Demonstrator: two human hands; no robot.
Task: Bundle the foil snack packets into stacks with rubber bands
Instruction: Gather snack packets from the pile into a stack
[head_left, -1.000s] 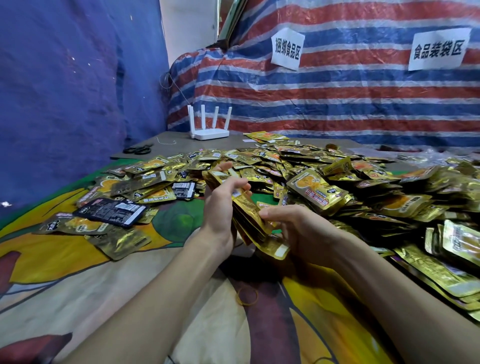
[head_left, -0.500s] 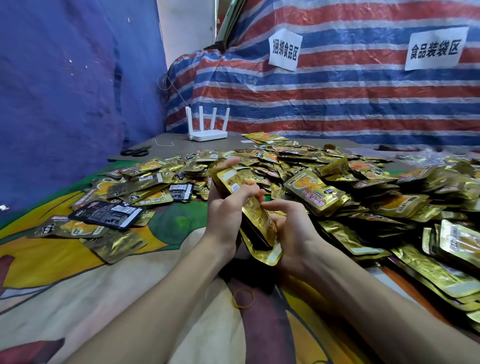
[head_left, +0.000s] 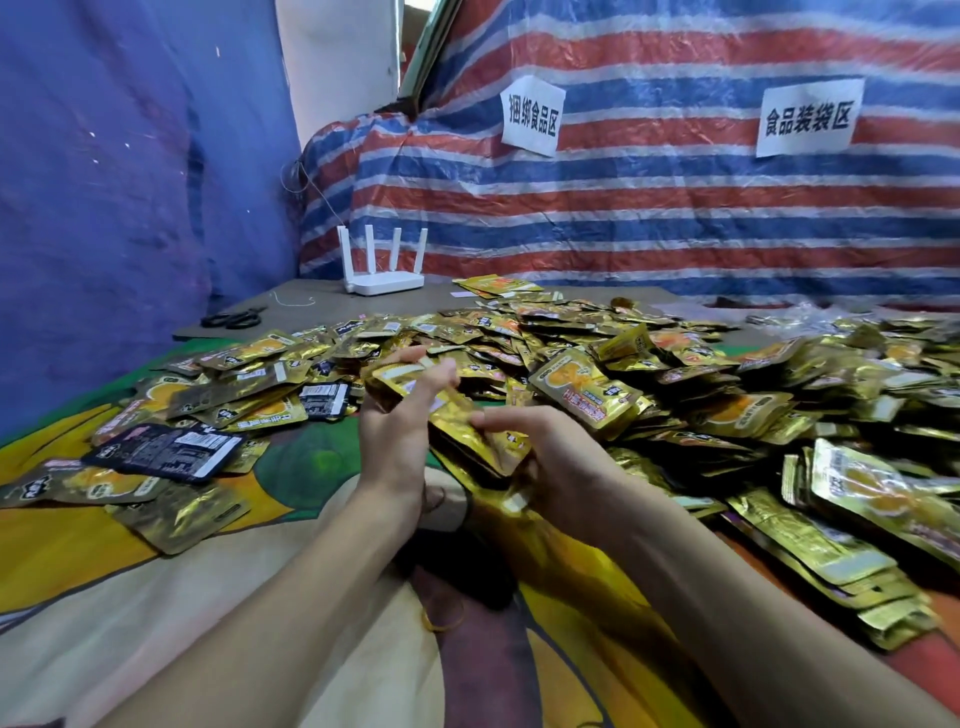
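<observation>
A stack of gold foil packets (head_left: 457, 421) is held between my two hands above the cloth. My left hand (head_left: 397, 431) grips its far, upper end with thumb and fingers around it. My right hand (head_left: 535, 452) holds the near, lower end, fingers curled over the edge. A yellow rubber band (head_left: 441, 618) lies on the cloth below my wrists. A big heap of loose gold packets (head_left: 649, 379) spreads behind and to the right.
Scattered packets, one black-backed (head_left: 166, 449), lie at the left on the colourful cloth (head_left: 104, 597). A neat pile of packets (head_left: 857, 540) sits at the right. Black scissors (head_left: 234, 318) and a white router (head_left: 382, 265) stand at the back, before a striped tarp.
The stack tilted upright between my hands half a second ago, then dropped back to a slanted pose. My left thumb now lies over its top end; both hands stayed in place.
</observation>
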